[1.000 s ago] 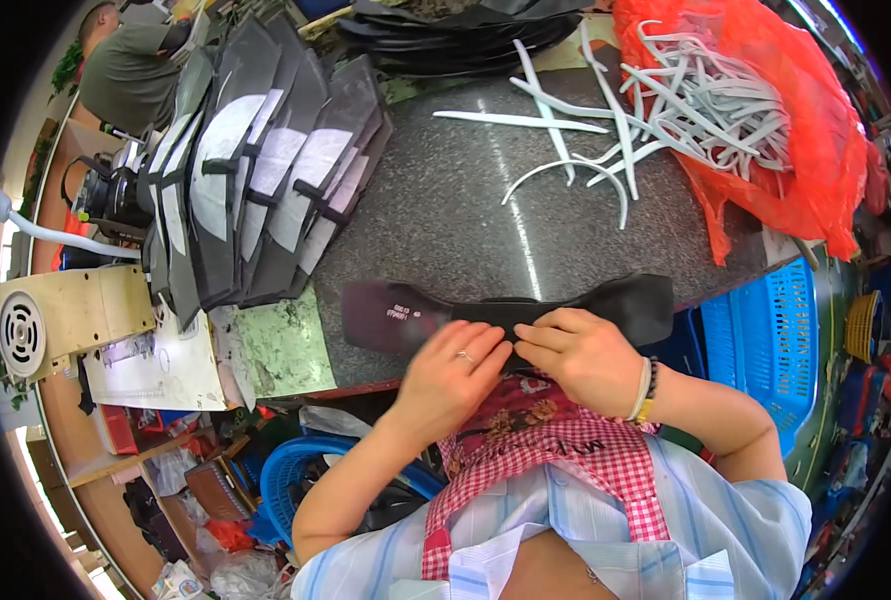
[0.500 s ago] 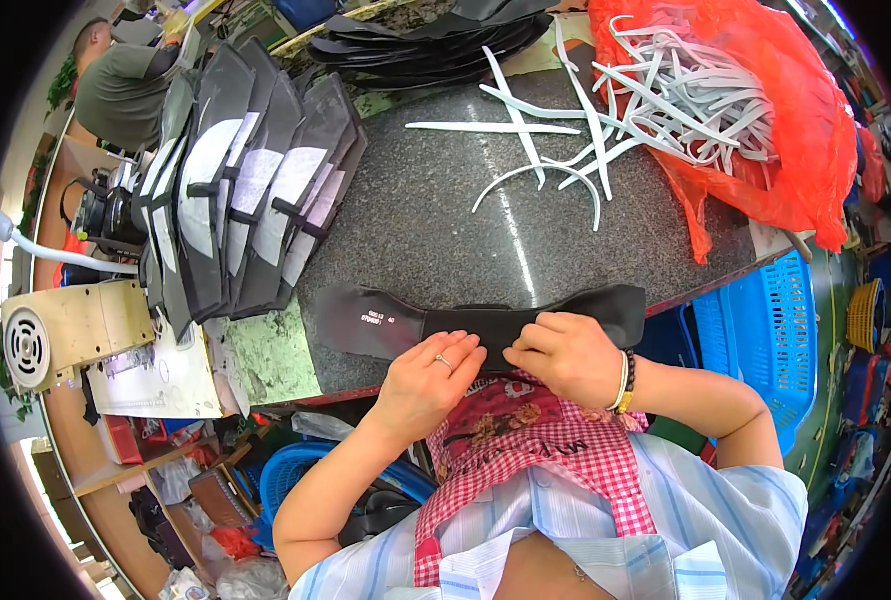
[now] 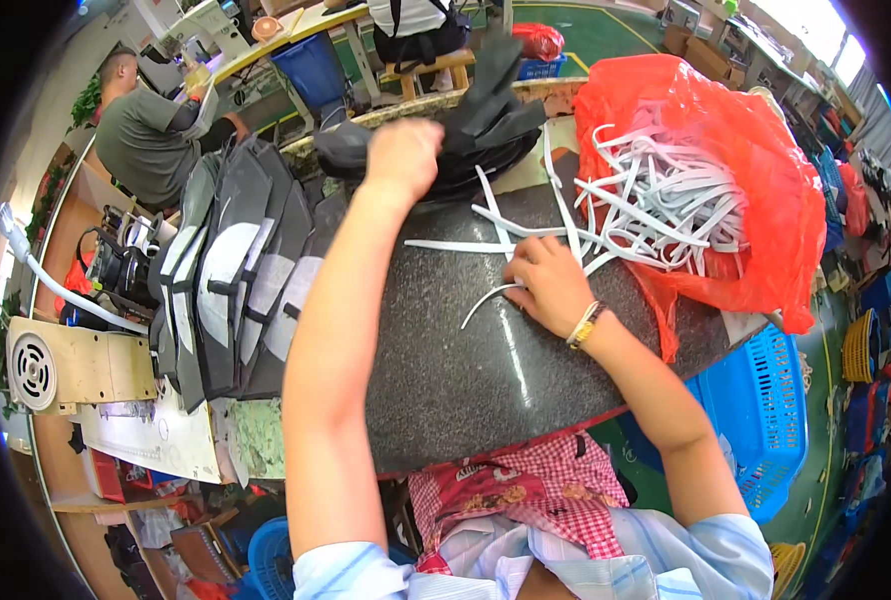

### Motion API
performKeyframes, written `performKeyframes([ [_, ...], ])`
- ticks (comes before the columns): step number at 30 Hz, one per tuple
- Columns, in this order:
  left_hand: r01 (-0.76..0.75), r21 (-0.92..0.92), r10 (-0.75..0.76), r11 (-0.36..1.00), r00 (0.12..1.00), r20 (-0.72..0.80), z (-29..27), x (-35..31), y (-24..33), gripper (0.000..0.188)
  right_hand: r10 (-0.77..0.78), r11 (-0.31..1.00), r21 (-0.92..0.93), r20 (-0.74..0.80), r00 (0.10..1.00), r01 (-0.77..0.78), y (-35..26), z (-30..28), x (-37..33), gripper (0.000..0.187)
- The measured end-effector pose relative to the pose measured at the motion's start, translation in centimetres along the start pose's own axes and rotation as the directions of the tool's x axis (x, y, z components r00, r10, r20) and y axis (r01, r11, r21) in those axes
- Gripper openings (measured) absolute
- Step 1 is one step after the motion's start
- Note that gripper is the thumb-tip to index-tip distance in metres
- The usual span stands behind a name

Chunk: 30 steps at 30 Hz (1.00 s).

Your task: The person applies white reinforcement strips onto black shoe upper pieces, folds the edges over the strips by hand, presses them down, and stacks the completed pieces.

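Note:
My left hand (image 3: 406, 157), smeared by motion, is at the pile of black pieces (image 3: 466, 165) at the table's far edge. Just beyond it, a blurred dark piece (image 3: 494, 85) stands up from the pile; whether my fingers touch it is unclear. My right hand (image 3: 549, 287) is closed on a curved white strip (image 3: 484, 303), fingers bent down near the tabletop. Several more white strips (image 3: 454, 245) lie loose around it. A tangled heap of such strips (image 3: 666, 195) fills an open red plastic bag (image 3: 786, 230) at the right.
Black pieces with white patches (image 3: 228, 270) stand stacked at the left, beside a beige machine (image 3: 86, 367). The dark speckled table (image 3: 446, 400) lies before me. Blue baskets (image 3: 766, 420) stand at the right. A person in a dark shirt (image 3: 146, 140) sits at the far left.
The black piece held in both hands at the near edge is gone from there. My left hand has swung out to the far pile; my right hand has reached forward onto a curved strip.

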<state>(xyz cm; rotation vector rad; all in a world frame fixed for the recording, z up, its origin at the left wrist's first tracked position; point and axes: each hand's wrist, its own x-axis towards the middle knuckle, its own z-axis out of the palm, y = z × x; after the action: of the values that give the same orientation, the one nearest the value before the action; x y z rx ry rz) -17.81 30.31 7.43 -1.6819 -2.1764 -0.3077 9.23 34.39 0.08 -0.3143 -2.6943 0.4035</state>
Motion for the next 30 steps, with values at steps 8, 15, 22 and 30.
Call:
performKeyframes([
  [8,0.302,0.262,-0.158,0.916,0.875,-0.457,-10.2,-14.6,0.3,0.051,0.784,0.208,0.969,-0.085,0.614,-0.131,12.6,-1.9,-3.3,0.018],
  [15,0.637,-0.358,-0.713,0.683,0.688,-0.137,-14.0,-24.7,-10.9,0.050,0.738,0.238,0.971,-0.203,0.644,0.032,11.5,-1.2,-2.1,0.015],
  [22,0.711,-0.402,-0.762,0.578,0.646,0.046,-13.8,-25.7,-19.1,0.057,0.513,0.016,0.991,0.109,0.852,-0.136,9.8,-3.9,-4.0,0.029],
  [30,0.696,0.178,-0.580,0.695,0.689,-0.434,-19.6,-25.0,-17.3,0.037,0.527,0.168,0.905,0.253,0.811,-0.391,6.4,-4.7,-6.9,0.042],
])
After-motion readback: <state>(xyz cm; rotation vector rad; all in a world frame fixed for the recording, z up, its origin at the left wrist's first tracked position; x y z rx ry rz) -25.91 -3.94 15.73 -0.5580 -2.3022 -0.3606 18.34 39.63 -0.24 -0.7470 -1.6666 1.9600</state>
